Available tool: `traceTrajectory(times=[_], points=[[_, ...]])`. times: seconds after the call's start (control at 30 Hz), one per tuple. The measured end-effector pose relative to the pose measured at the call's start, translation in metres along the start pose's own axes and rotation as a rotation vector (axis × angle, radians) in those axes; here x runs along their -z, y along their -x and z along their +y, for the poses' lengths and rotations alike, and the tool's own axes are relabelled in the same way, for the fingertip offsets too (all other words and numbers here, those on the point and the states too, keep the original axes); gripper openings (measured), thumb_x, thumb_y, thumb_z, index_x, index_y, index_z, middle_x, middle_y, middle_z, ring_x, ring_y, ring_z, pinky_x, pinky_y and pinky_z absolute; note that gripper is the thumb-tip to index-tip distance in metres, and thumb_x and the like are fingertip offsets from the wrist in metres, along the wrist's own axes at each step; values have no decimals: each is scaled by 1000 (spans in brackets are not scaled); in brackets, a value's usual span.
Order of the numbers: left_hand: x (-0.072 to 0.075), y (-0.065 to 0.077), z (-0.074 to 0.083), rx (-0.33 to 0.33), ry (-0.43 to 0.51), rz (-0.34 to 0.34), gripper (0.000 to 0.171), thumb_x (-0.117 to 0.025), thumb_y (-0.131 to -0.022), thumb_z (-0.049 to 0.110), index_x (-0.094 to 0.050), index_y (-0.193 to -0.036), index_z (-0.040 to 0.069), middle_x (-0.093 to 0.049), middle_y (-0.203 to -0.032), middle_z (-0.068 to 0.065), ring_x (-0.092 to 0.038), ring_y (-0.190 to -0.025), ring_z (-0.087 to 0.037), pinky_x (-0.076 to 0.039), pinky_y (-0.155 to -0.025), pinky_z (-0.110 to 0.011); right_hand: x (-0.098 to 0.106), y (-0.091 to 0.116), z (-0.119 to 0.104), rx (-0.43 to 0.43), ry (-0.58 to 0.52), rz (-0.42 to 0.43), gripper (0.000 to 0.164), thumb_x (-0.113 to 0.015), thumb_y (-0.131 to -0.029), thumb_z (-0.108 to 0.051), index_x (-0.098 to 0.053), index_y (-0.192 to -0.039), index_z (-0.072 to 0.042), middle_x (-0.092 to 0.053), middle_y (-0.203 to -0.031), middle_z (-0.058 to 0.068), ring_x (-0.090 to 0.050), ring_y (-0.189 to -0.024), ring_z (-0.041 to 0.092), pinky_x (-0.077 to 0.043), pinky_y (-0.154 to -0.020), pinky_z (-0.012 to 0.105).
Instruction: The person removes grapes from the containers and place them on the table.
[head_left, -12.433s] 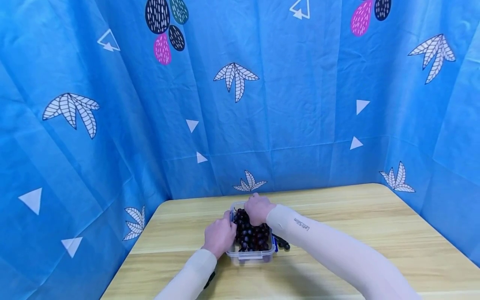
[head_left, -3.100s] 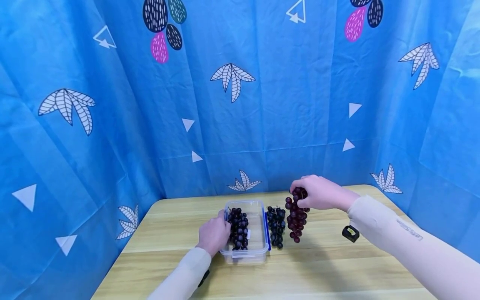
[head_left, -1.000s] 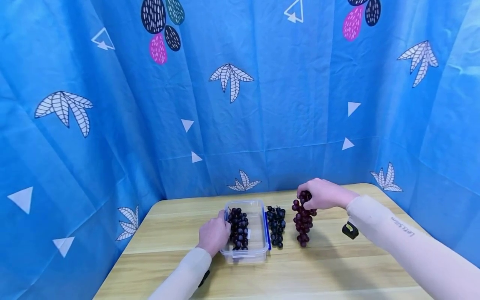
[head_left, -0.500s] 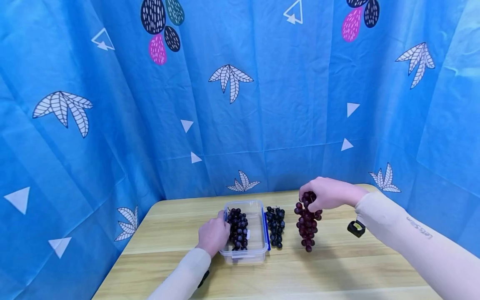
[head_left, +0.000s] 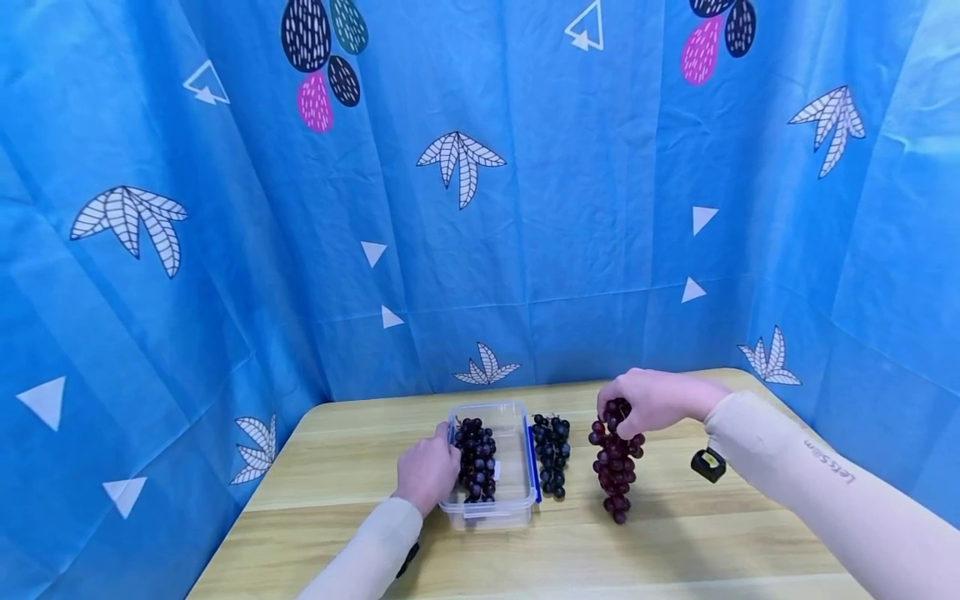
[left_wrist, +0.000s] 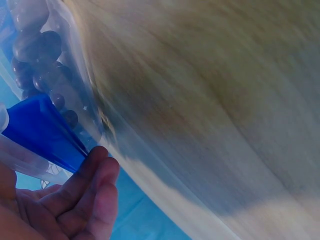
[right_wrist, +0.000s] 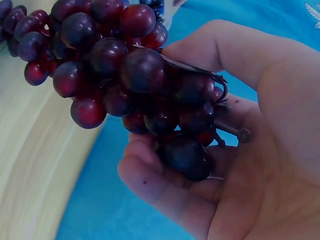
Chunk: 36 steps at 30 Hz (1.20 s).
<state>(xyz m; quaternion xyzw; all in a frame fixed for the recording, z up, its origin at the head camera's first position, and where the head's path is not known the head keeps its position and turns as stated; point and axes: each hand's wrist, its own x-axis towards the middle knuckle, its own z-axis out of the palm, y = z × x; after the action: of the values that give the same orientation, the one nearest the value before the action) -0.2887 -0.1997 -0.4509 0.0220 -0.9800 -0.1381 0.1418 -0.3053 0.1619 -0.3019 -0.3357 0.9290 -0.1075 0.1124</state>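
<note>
In the head view, my right hand (head_left: 660,396) holds a bunch of dark red grapes (head_left: 617,467) by its top, and the bunch hangs down close over the table. Up close in the right wrist view, thumb and fingers wrap around the stem end of the red grapes (right_wrist: 107,65). My left hand (head_left: 427,471) grips the left side of a clear plastic container (head_left: 491,507). Its fingertips (left_wrist: 97,152) lie at the blue locking flap (left_wrist: 47,132) in the left wrist view. Inside the container, a bunch of black grapes (head_left: 477,458) lies along the left half.
Another bunch of black grapes (head_left: 552,454) lies on the wooden table (head_left: 315,475), just right of the container. A blue flap (head_left: 533,462) hangs on the container's right side. A blue patterned curtain (head_left: 585,200) surrounds the table at the back and sides.
Earlier, the right hand was inside the fuller container. Since then the red grapes have come out and moved right; over the last half second they sank slightly. The left hand stays on the container.
</note>
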Motion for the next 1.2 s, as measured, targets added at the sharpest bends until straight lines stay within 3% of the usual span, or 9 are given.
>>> traceTrajectory(times=[0.23,0.73,1.2], points=[[0,1,1,-8,8,9,52,-56,-97,26,-50,-144,5,-71,-84,-12,-56,-55,-18,-46,-50,-37,-8,-13,12,-8,14,23,30,-71,-80,-13,-70,-109,-20,-64,-96,-4,-53,-70,13,-44,-62,31],[2,1,1,-5,-1,15,51,-56,-97,27,-51,-144,8,-73,-92,-14,-63,-64,-22,-51,-57,-42,-20,-42,27,0,26,56,29,-73,-81,-14,-70,-110,-17,-65,-94,-4,-55,-77,13,-47,-68,32],[1,1,3,8,2,1,54,-54,-97,28,-49,-146,6,-73,-92,-15,-58,-60,-19,-47,-53,-38,-25,-64,36,-50,44,56,25,-75,-83,-13,-70,-107,-15,-63,-92,-1,-56,-75,15,-47,-65,32]])
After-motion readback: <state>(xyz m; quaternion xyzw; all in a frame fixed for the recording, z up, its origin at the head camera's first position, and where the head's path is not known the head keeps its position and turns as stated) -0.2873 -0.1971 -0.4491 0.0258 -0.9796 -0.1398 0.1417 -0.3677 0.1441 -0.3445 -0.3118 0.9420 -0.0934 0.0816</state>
